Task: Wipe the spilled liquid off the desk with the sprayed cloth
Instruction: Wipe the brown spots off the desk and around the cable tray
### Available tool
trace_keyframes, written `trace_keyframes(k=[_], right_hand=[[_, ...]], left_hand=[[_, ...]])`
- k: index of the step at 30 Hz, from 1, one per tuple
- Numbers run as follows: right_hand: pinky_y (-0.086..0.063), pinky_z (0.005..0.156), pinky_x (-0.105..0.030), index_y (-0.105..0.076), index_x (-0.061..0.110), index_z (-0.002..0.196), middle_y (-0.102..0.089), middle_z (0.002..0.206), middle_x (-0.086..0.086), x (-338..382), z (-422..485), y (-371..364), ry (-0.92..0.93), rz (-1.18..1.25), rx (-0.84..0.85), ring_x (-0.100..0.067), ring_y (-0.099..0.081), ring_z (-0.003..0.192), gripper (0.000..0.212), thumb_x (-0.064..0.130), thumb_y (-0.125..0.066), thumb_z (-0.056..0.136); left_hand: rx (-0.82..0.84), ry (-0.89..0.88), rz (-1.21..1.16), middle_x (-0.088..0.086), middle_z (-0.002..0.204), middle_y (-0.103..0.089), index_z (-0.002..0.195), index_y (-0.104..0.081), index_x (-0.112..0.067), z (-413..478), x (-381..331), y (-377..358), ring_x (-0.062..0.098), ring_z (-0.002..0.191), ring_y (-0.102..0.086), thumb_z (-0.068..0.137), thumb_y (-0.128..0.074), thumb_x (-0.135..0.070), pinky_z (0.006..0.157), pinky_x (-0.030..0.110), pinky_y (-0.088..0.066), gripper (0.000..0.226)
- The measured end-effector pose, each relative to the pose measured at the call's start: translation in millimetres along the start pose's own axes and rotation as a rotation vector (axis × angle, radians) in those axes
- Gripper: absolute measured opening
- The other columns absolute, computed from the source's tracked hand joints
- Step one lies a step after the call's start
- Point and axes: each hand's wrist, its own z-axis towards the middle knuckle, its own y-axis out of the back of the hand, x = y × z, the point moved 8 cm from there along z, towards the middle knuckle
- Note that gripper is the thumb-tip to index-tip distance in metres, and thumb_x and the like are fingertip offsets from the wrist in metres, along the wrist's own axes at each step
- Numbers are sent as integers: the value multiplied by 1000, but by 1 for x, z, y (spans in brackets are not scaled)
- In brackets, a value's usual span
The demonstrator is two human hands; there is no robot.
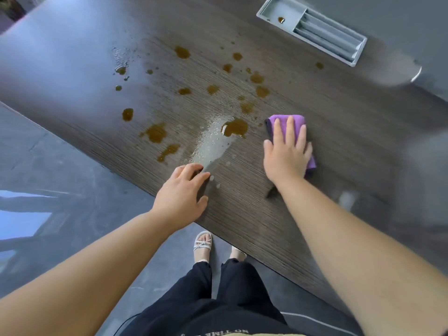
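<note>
A dark wood-grain desk (pixel 327 146) carries several brown puddles and drops of spilled liquid (pixel 235 127), spread from its left middle to near the grey tray. A clear wet streak (pixel 213 144) runs down toward my left hand. My right hand (pixel 287 151) presses flat on a folded purple cloth (pixel 286 118), just right of the largest brown puddle. My left hand (pixel 183 195) rests on the desk near its front edge, fingers spread, holding nothing.
A grey recessed tray (pixel 312 27) is set into the desk's far side, with a brown drop in it. The desk's front edge runs diagonally; beyond it are the grey floor (pixel 60 166) and my sandalled feet (pixel 203 246). The desk's right part is blurred.
</note>
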Motion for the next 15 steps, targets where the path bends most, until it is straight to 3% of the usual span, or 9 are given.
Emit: trace_keyframes(k=[2,4,6,7,9,13,15], right_hand=[[-19,111,-56,-23,25,151,-16,159,-6,38,-33,-4,161,1,-65,-37,-14,144,55,44,-30,99],[-30,106,-57,-38,23,145,-32,154,-7,58,-70,-16,489,-42,-71,-38,-29,139,54,44,-33,95],[-29,107,-54,-36,26,144,-33,153,-4,51,-80,-23,760,-88,44,-35,-31,139,52,44,-33,95],[-27,108,-54,-34,28,145,-33,153,-3,43,-70,-21,812,-107,59,-34,-30,139,52,44,-32,95],[-26,110,-55,-29,29,148,-27,156,-2,26,-33,-8,679,-112,-10,-33,-24,142,53,44,-29,96],[-9,117,-51,-5,31,152,1,161,1,17,11,2,72,-27,-2,-28,2,147,54,42,-22,102],[-11,115,-52,-10,29,153,-3,161,-2,43,-14,-3,70,-14,-26,-32,-2,146,56,45,-23,101]], left_hand=[[13,-26,16,-5,151,-23,145,-30,-28,-1,2,1,19,139,-19,93,-48,-40,112,32,-27,56],[25,-58,17,-6,151,-23,145,-31,-29,0,3,3,17,138,-20,93,-47,-39,111,29,-25,55],[33,-69,5,-7,151,-24,144,-33,-29,0,5,4,17,137,-22,93,-48,-38,111,27,-24,54],[33,-73,0,-7,151,-25,144,-33,-28,1,5,5,17,137,-22,93,-48,-38,111,27,-25,54],[27,-78,-1,-6,150,-26,143,-34,-27,1,3,4,18,135,-24,92,-49,-38,110,27,-26,53],[9,-78,8,-6,148,-28,142,-35,-27,3,2,5,18,134,-26,92,-48,-39,109,27,-27,53],[8,-80,1,-6,149,-28,142,-35,-27,3,3,5,18,134,-26,92,-48,-39,109,27,-27,53]])
